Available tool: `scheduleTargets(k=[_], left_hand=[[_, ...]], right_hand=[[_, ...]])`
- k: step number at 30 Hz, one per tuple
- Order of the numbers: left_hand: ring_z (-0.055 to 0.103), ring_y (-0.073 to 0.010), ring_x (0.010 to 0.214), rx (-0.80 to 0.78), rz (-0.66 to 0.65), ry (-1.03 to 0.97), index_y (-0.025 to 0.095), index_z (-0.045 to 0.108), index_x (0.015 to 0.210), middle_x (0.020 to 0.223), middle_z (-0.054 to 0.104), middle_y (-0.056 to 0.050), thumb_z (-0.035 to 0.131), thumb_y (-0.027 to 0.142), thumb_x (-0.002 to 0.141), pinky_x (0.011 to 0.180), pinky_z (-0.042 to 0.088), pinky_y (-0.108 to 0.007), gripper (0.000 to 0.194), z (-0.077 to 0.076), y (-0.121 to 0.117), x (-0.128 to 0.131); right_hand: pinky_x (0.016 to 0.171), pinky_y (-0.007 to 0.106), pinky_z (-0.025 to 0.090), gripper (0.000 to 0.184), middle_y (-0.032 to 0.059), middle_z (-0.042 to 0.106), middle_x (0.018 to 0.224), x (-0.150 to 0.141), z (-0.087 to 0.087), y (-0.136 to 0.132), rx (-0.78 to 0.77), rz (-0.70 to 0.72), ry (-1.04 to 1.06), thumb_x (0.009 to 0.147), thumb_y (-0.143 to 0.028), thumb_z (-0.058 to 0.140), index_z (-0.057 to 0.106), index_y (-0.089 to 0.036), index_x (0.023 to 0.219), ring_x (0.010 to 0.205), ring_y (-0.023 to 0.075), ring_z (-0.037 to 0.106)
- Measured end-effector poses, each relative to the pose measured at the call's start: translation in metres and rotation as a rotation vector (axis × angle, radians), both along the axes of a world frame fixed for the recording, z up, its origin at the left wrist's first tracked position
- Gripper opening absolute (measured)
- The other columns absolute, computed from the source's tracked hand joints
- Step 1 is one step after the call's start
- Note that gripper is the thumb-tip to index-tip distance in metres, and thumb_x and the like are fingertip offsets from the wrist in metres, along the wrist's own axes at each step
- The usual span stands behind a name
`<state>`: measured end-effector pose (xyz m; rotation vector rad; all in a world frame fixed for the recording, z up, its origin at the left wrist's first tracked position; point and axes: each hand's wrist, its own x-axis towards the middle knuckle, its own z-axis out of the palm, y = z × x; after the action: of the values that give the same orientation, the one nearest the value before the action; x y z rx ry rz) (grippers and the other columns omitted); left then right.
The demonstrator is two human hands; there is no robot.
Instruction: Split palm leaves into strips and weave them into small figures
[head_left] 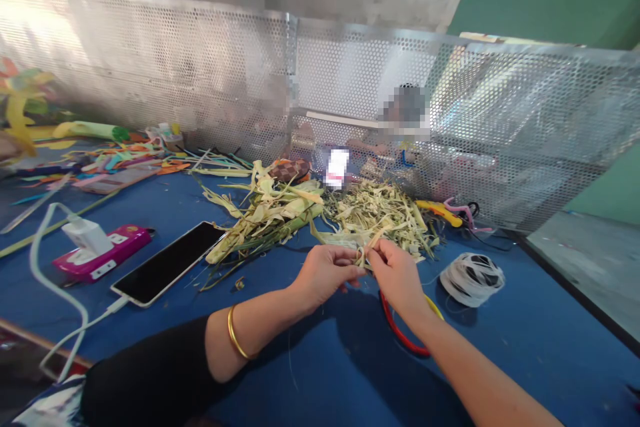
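Note:
Both my hands meet over the blue table (320, 373), pinching a thin pale green leaf strip (364, 255) between them. My left hand (325, 272) has its fingers curled on the strip; a gold bangle (235, 335) circles that wrist. My right hand (397, 275) grips the same strip from the right. Just beyond them lies a heap of cut leaf strips (375, 213). A bundle of longer leaves (265, 213) lies to its left. Under my right wrist sit red and yellow rings (400, 337).
A phone (167, 263) lies at left, plugged by a white cable to a charger (87, 235) on a pink power strip (107, 253). A white cord spool (473, 278) sits at right. Coloured strips (115, 163) litter the far left. A perforated metal screen (350, 80) backs the table; people sit behind it.

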<state>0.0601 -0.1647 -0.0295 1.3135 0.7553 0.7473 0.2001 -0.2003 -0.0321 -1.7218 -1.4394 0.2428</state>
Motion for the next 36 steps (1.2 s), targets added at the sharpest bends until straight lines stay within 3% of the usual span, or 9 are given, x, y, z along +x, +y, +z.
scheduleTargets(k=[3,7,14,20,22,25,29,32,36], left_hand=[[0.059,-0.0106,0.05,-0.064,0.082,-0.008,0.014,0.059,0.088,0.055,0.062,0.002,0.07,0.015,0.067,0.04,0.038,-0.016,0.024,-0.002,-0.001,0.002],[0.055,-0.0083,0.045,-0.101,0.11,-0.038,0.015,0.055,0.082,0.05,0.059,0.003,0.069,0.015,0.068,0.038,0.034,-0.015,0.02,-0.001,0.001,0.001],[0.053,-0.0071,0.042,-0.143,0.209,-0.104,0.017,0.047,0.084,0.063,0.066,0.0,0.07,0.015,0.068,0.036,0.032,-0.016,0.029,0.002,0.008,-0.004],[0.054,-0.0077,0.043,-0.126,0.176,-0.103,0.016,0.052,0.083,0.054,0.059,0.003,0.071,0.018,0.066,0.036,0.03,-0.016,0.026,-0.001,0.01,-0.004],[0.055,-0.0078,0.044,-0.131,0.164,-0.101,0.016,0.054,0.082,0.057,0.061,0.002,0.072,0.02,0.064,0.036,0.028,-0.016,0.026,-0.002,0.011,-0.004],[0.052,-0.0064,0.042,-0.131,0.157,-0.097,0.015,0.054,0.078,0.058,0.061,0.002,0.072,0.019,0.062,0.035,0.026,-0.015,0.024,-0.001,0.011,-0.004],[0.05,-0.0051,0.041,-0.151,0.14,-0.078,0.015,0.053,0.073,0.062,0.064,0.0,0.07,0.016,0.062,0.035,0.026,-0.015,0.02,0.001,0.008,-0.003],[0.05,-0.0052,0.041,-0.155,0.141,-0.053,0.016,0.053,0.073,0.064,0.065,-0.001,0.069,0.013,0.061,0.035,0.027,-0.015,0.02,0.003,0.006,-0.003],[0.049,-0.0053,0.041,-0.141,0.155,-0.037,0.016,0.052,0.073,0.058,0.062,0.002,0.07,0.014,0.061,0.035,0.027,-0.015,0.021,0.002,0.006,-0.003]], right_hand=[[0.046,0.025,0.027,0.029,-0.0055,0.041,0.043,0.0,-0.005,0.003,-0.064,0.031,0.177,0.077,-0.038,0.051,0.044,-0.022,0.054,0.044,0.0118,0.036],[0.042,0.025,0.028,0.032,-0.0061,0.043,0.041,0.002,-0.006,0.005,-0.167,0.066,0.347,0.075,-0.045,0.053,0.046,-0.022,0.054,0.04,0.0105,0.036],[0.045,0.025,0.039,0.024,-0.0029,0.062,0.057,0.008,0.03,-0.01,-0.269,0.248,0.447,0.071,-0.041,0.06,0.06,-0.021,0.084,0.042,0.0128,0.053],[0.061,0.03,0.049,0.021,0.0047,0.071,0.082,0.007,0.049,-0.019,-0.387,0.454,0.586,0.067,-0.033,0.065,0.071,-0.02,0.082,0.06,0.0151,0.064],[0.06,0.03,0.048,0.019,0.0039,0.071,0.077,0.007,0.046,-0.017,-0.327,0.44,0.553,0.066,-0.033,0.068,0.072,-0.02,0.08,0.058,0.0153,0.062],[0.06,0.029,0.045,0.019,0.0042,0.07,0.076,0.006,0.037,-0.012,-0.105,0.341,0.457,0.069,-0.036,0.066,0.072,-0.019,0.073,0.058,0.0142,0.056],[0.074,0.029,0.045,0.019,0.0044,0.069,0.09,0.004,0.025,-0.006,0.104,0.218,0.515,0.073,-0.039,0.063,0.07,-0.021,0.075,0.08,0.0187,0.058],[0.077,0.03,0.043,0.02,0.0026,0.066,0.075,0.002,0.022,-0.004,0.127,0.176,0.584,0.073,-0.041,0.063,0.065,-0.021,0.072,0.079,0.0194,0.058],[0.064,0.027,0.039,0.028,-0.001,0.054,0.056,0.003,0.022,-0.004,0.034,0.169,0.421,0.073,-0.044,0.061,0.055,-0.021,0.058,0.061,0.0157,0.049]])
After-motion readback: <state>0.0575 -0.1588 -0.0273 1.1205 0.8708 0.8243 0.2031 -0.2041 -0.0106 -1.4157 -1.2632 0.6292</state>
